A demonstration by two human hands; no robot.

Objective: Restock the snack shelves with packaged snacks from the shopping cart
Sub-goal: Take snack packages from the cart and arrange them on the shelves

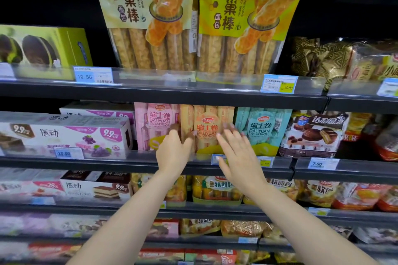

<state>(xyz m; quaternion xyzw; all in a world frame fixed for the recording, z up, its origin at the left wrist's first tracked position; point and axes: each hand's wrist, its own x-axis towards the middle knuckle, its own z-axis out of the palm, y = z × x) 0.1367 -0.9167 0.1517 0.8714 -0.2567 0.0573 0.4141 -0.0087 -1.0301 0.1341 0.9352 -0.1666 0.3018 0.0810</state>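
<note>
An orange Swiss roll bag (206,129) stands upright on the middle shelf (129,162), between a pink Swiss roll bag (155,125) and a teal one (261,130). My left hand (173,150) touches the orange bag's left edge, its thumb on the front and the fingers reaching toward the gap beside the pink bag. At the orange bag's right side is my right hand (237,153), fingers spread and straight; contact with the bag is unclear. The shopping cart is out of view.
Two tall honeycomb bread stick bags (247,26) stand on the shelf above. White cake boxes (64,135) sit left of the pink bag, a chocolate pie bag (314,133) right of the teal one. Lower shelves hold more bread bags (215,189).
</note>
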